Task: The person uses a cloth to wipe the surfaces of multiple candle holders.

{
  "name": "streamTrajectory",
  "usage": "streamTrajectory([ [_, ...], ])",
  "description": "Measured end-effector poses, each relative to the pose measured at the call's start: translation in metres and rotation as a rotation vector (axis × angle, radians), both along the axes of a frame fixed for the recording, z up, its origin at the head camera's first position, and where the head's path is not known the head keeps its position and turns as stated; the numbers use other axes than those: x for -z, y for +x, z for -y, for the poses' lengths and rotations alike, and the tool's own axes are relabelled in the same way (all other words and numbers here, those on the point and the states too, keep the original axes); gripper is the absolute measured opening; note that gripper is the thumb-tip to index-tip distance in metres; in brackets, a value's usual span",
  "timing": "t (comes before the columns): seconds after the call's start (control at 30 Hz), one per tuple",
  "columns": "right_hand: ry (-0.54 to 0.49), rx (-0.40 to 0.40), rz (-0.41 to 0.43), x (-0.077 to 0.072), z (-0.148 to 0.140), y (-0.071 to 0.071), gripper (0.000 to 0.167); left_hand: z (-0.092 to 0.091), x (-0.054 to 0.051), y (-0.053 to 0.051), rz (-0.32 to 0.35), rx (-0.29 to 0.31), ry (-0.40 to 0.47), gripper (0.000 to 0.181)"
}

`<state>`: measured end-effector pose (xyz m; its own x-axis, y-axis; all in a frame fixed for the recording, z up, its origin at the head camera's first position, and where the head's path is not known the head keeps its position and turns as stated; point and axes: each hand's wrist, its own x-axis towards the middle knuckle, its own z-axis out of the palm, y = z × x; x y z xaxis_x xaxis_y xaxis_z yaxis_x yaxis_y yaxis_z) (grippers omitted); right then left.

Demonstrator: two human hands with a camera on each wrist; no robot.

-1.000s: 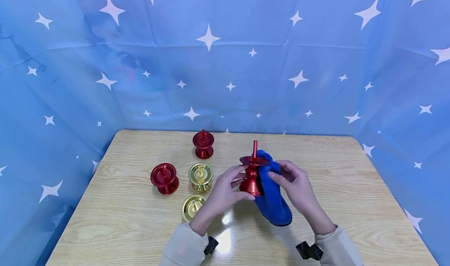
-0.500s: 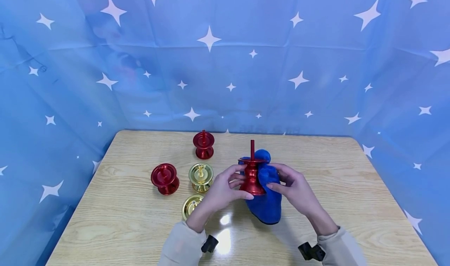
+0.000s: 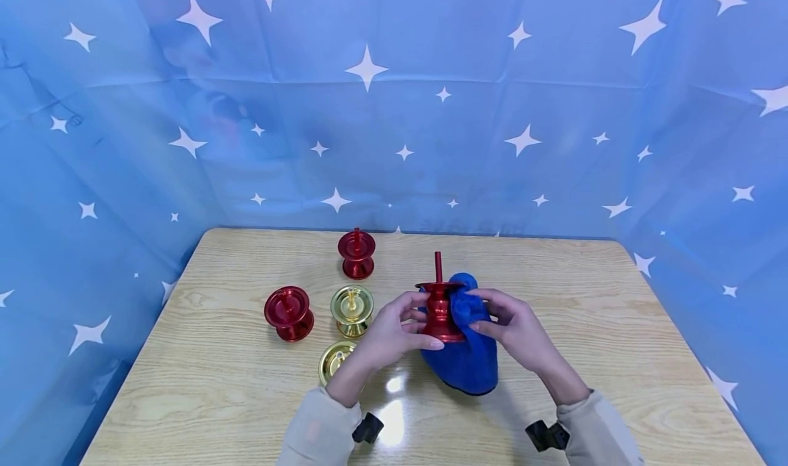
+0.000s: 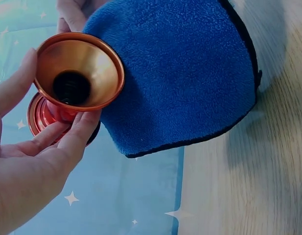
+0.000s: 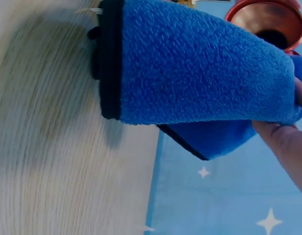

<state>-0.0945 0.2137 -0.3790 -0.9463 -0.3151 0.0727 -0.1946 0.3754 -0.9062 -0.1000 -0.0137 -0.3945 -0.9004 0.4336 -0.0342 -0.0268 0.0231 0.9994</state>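
Note:
My left hand [image 3: 389, 334] grips a red metal candle holder [image 3: 439, 315] by its foot and stem, upright and lifted over the table. Its hollow underside shows a coppery inside in the left wrist view, with the thumb and fingers on either side of the rim. A blue plush cloth [image 3: 466, 365] is pinched in my right hand [image 3: 516, 326] and lies against the right side and back of the holder. The cloth's dark-edged lower part [image 5: 190, 73] hangs loose in the right wrist view. Some right fingertips are hidden by the cloth.
Left of the hands stand two red candle holders, one farther back [image 3: 356, 247] and one to the left [image 3: 286, 308]. Two gold ones stand nearer, one [image 3: 351, 308] whole in view, the other [image 3: 333, 360] partly behind the left forearm. A starry blue curtain [image 3: 394, 144] borders the wooden table [image 3: 585, 315].
The blue cloth has shifted left behind the red candle holder, and its hanging part has spread. The holder has tipped slightly and moved a little left. Both hands keep their holds.

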Motion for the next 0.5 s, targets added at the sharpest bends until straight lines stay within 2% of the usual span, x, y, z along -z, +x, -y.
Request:
streamTrajectory([
  [0.1, 0.011, 0.004, -0.034, 0.0027, -0.0001, -0.0012, 0.041, 0.0001, 0.0007, -0.001, -0.006, 0.0, 0.0, 0.059],
  [0.37, -0.028, -0.004, -0.118, 0.0081, 0.0028, -0.0032, 0.041, 0.004, -0.0045, -0.0025, 0.034, 0.009, 0.04, 0.059],
  [0.5, -0.028, 0.011, -0.12, 0.0059, 0.0046, -0.0025, 0.041, 0.0047, -0.0068, -0.0027, 0.012, 0.015, 0.007, 0.059],
])
